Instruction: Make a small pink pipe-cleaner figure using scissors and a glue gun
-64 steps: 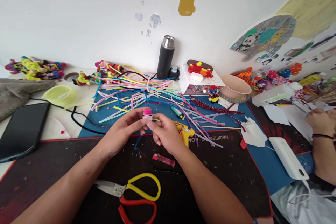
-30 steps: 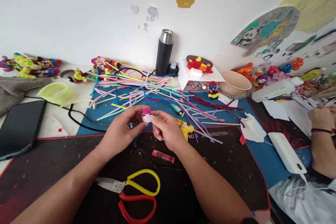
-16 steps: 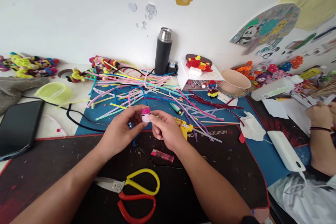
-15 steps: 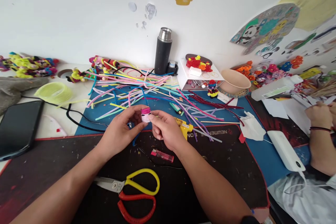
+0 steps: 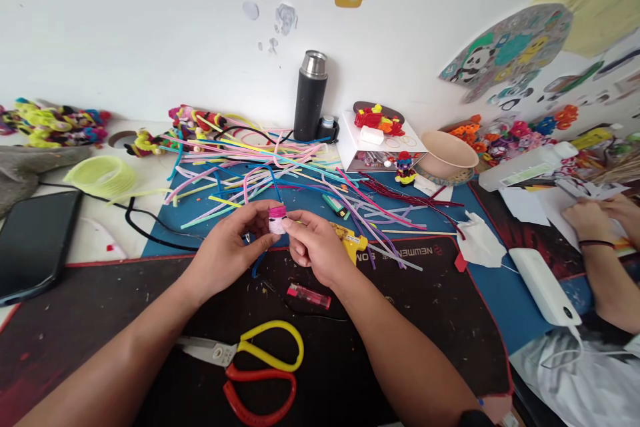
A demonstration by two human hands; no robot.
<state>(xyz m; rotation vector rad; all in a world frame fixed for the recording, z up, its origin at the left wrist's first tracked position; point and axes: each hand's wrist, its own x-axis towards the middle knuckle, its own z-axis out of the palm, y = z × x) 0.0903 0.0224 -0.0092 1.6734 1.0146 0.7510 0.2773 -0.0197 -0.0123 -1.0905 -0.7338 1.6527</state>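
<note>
Between my two hands, above the far edge of the black mat, is a small fuzzy doll head (image 5: 277,221), pink on top and whitish below with dark marks. My left hand (image 5: 237,243) is closed round its left side, thumb underneath. From the right, my right hand (image 5: 315,243) pinches it between thumb and forefinger. A blue pipe cleaner (image 5: 276,183) rises just behind it. Past my right hand lies a yellow glue gun (image 5: 354,245), partly covered. Nearer me are a red lighter (image 5: 309,296) and scissors (image 5: 215,351) with one yellow and one red handle.
Many coloured pipe cleaners (image 5: 300,173) spread over the blue mat. Behind them stand a black thermos (image 5: 310,97), a white box (image 5: 360,155) and a beige bowl (image 5: 449,155). A phone (image 5: 37,247) lies left; a white power bank (image 5: 545,287) and a co-worker's hands (image 5: 595,220) are right.
My hands and the doll head stay almost still. At the right, the co-worker's hands have moved left and lower over the papers.
</note>
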